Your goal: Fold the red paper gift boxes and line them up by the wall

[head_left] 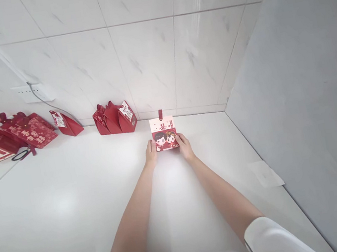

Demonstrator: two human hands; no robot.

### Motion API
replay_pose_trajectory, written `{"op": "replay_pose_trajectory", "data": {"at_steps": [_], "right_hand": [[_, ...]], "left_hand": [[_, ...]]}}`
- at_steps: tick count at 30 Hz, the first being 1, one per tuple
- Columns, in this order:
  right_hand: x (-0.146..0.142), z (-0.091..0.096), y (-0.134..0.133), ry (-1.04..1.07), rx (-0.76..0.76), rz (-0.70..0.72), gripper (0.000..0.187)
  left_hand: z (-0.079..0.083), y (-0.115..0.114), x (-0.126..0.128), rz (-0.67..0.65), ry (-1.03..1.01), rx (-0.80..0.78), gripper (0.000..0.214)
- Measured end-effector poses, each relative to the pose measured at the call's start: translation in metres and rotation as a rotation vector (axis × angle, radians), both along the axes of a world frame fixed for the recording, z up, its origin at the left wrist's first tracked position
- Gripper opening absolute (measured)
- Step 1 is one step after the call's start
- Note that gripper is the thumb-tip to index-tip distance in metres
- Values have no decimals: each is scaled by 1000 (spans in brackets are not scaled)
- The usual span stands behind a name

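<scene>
Between my two hands is a red and white gift box (164, 137) printed with two cartoon figures, a red ribbon loop (160, 114) at its top. My left hand (151, 151) grips its left side and my right hand (185, 145) its right side, fingers closed on the edges. The box's printed face is turned toward me; its underside and back are hidden. To the left, by the wall, several folded red gift boxes (112, 120) stand side by side.
A single red box (66, 124) stands farther left, near a cable from the wall socket (32, 93). Several flat red boxes (32, 130) and scissors (21, 154) lie at the far left. A grey panel (305, 89) borders the white table (70, 195) on the right.
</scene>
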State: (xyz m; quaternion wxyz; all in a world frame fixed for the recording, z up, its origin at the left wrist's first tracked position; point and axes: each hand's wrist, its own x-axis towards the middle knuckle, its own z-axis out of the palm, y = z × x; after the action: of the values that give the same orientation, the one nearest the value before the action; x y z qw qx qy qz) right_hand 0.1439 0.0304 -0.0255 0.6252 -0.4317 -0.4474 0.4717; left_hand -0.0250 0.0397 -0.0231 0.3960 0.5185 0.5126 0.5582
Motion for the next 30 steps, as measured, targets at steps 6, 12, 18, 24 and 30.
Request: {"op": "replay_pose_trajectory", "data": {"at_steps": [6,12,18,24,30], "right_hand": [[-7,4,-13,56,38,10,42],[2,4,-12,89,25,38,39],[12,9,-2,107,5,158,42],[13,8,5,171,-48,199,43],[14,10,3,315,-115,237,39]], "left_hand": [[4,-1,12,101,-121,22,50],[6,-11,13,92,-207,19,50],[12,-7,12,61,-279,1,51],[21,1,4,-50,-384,-85,50],[26,1,2,-103,-532,-173,46]]}}
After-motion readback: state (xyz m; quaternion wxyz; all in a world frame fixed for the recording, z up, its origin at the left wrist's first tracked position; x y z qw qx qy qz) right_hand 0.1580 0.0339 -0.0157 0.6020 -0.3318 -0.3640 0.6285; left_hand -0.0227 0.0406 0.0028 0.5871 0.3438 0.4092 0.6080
